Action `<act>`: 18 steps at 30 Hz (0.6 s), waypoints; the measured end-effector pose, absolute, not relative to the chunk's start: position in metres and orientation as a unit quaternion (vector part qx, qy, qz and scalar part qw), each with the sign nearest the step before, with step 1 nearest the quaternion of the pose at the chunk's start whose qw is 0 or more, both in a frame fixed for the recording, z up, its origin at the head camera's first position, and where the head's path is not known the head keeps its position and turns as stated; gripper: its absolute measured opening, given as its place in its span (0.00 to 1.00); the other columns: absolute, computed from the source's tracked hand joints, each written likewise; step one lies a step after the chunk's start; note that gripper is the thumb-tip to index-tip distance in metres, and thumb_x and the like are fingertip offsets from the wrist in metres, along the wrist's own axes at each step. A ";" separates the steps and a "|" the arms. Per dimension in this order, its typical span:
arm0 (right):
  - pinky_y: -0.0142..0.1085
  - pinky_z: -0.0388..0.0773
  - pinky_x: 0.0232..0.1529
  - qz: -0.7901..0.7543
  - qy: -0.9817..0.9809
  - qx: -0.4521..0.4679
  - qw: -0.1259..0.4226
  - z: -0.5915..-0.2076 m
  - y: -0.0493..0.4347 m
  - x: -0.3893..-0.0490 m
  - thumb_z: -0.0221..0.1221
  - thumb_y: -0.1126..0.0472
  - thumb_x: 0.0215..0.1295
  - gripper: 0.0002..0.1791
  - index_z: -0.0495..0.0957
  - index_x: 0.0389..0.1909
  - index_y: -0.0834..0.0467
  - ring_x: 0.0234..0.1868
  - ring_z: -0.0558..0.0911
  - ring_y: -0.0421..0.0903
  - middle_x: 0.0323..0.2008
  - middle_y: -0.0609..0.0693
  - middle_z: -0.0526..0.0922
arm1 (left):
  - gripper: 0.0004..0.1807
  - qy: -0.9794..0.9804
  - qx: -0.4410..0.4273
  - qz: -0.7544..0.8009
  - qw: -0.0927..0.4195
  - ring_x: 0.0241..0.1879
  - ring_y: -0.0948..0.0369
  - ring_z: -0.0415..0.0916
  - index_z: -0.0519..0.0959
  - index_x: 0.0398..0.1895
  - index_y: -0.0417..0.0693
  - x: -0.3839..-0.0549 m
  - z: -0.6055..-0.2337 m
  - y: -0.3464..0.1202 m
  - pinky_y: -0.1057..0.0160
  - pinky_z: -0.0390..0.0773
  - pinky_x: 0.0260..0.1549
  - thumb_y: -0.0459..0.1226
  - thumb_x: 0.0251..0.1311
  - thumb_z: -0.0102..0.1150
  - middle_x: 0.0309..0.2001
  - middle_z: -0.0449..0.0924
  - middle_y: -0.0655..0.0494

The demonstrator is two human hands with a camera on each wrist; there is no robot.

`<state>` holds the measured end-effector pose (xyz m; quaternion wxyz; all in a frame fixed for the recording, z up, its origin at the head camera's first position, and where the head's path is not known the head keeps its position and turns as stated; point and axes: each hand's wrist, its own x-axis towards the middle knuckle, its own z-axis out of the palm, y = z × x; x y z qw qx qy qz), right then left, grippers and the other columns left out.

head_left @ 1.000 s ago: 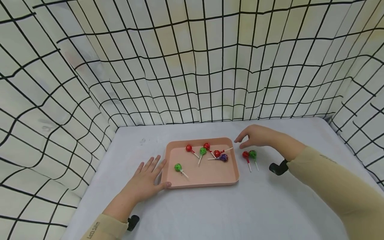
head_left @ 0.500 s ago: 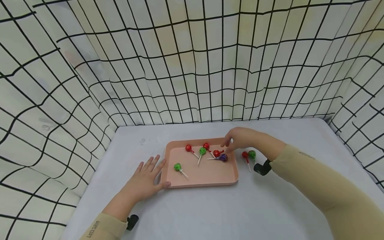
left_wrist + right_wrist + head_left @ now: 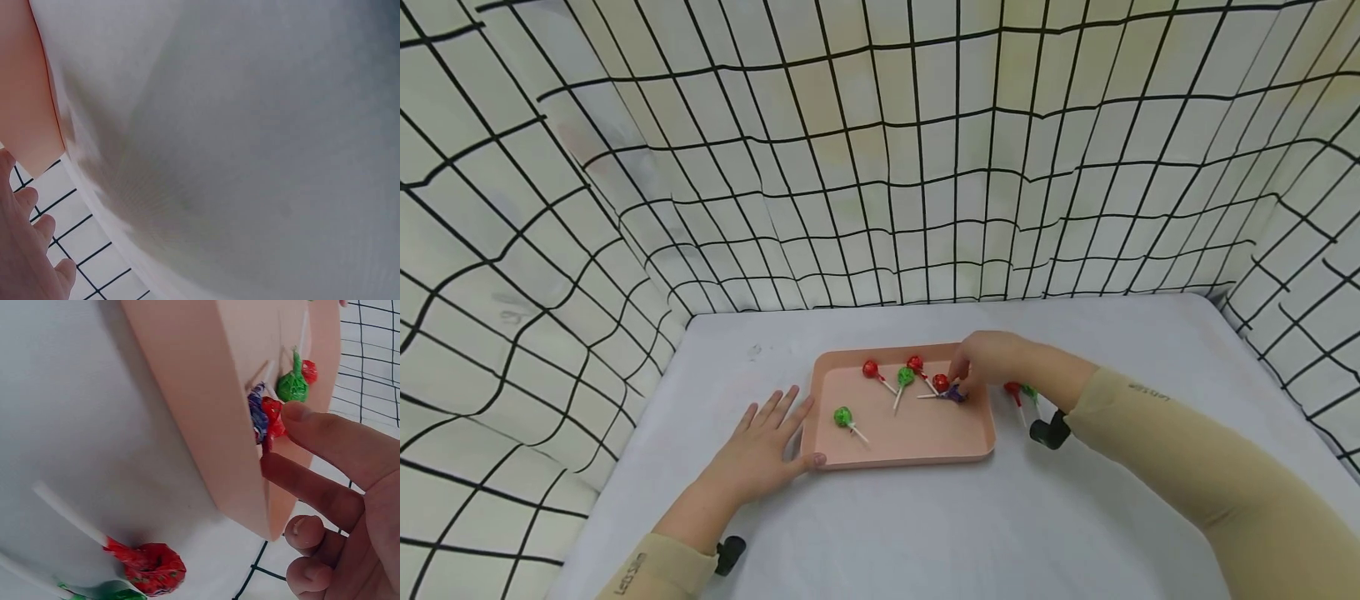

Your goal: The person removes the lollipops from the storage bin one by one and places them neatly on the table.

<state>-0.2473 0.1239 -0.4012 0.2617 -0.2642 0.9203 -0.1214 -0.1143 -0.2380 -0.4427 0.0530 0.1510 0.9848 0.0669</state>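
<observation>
Pink tray point(image 3: 902, 442), white bench point(image 3: 887, 533): six lollipops lie in the shallow tray as a person's right hand point(image 3: 990, 358) hangs over its right end. Two of them sit directly by the fingertips, a red lollipop point(image 3: 940, 382) and, just in front of it, a purple lollipop point(image 3: 952, 393) partly masked by the fingers. Seen from the right wrist, the grip is spread, with a gap between thumb point(image 3: 325, 431) and index finger point(image 3: 306, 484) and the other fingers bent behind; whether a fingertip touches either sweet cannot be told.

On direction, the pair differ. The purple one's stick point(image 3: 928, 397) points left, away from the right hand, leaving its round head nearest the grip. The red one's head lies just left of the fingertips, its wrapper tail leading toward the index finger; its stick is hidden from the head camera. By that lie, a pinch on the red one would seem to call for closing across its tail or stick.

Well apart from both, the left hand point(image 3: 763, 446) rests flat at the tray's left edge, fingers fanned, thumb at the near corner.
</observation>
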 end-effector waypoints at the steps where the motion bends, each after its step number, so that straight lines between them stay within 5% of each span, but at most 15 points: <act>1: 0.41 0.78 0.48 -0.115 0.921 -0.267 0.260 -0.402 0.123 -0.247 0.69 0.53 0.61 0.06 0.88 0.39 0.40 0.43 0.77 0.42 0.36 0.38 0.82 | 0.51 0.985 0.151 0.066 0.053 0.77 0.44 0.43 0.54 0.79 0.54 -0.114 -0.443 -0.238 0.36 0.43 0.71 0.69 0.58 0.53 0.79 0.47 0.46; 18: 0.38 0.77 0.42 -0.060 0.931 -0.285 0.221 -0.412 0.118 -0.241 0.71 0.51 0.59 0.10 0.89 0.41 0.45 0.36 0.76 0.41 0.31 0.38 0.81 | 0.52 0.985 0.148 0.067 0.059 0.77 0.44 0.42 0.53 0.79 0.55 -0.115 -0.441 -0.237 0.36 0.43 0.71 0.69 0.58 0.53 0.79 0.46 0.47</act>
